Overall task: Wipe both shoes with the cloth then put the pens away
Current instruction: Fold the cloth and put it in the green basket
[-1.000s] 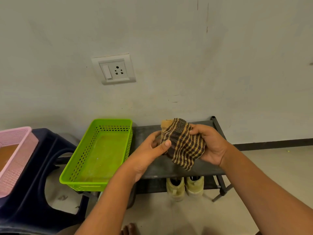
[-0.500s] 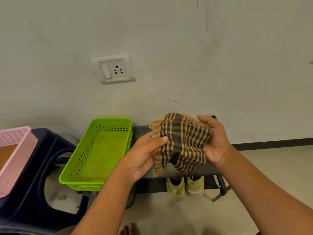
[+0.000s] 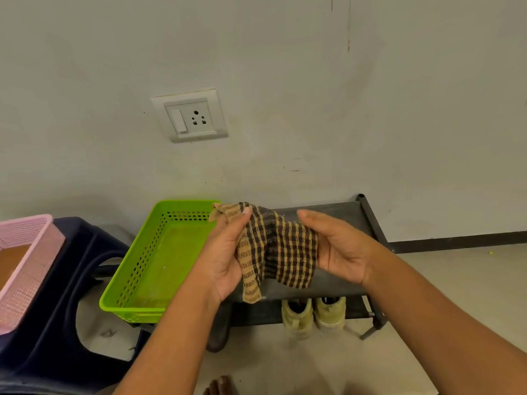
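Observation:
A brown and tan checked cloth point(image 3: 278, 250) is stretched between my two hands above a dark shoe rack point(image 3: 339, 212). My left hand point(image 3: 225, 258) pinches its left end with the thumb on top. My right hand point(image 3: 339, 248) holds its right end, fingers curled behind the fabric. A strip of cloth hangs down from my left palm. Two pale yellowish shoes point(image 3: 313, 316) stand side by side on the rack's lower shelf, below the cloth. No pens are visible.
A bright green perforated basket point(image 3: 137, 280) sits on the left part of the rack. A pink basket point(image 3: 31, 260) rests on a dark blue plastic stool point(image 3: 65, 323) at far left. A wall socket point(image 3: 189, 116) is above. Toes point(image 3: 219, 386) show at the bottom.
The bunched cloth has been opened out and pulled sideways. My left hand moved left towards the green basket, and my right hand drew right and opened its grasp wider.

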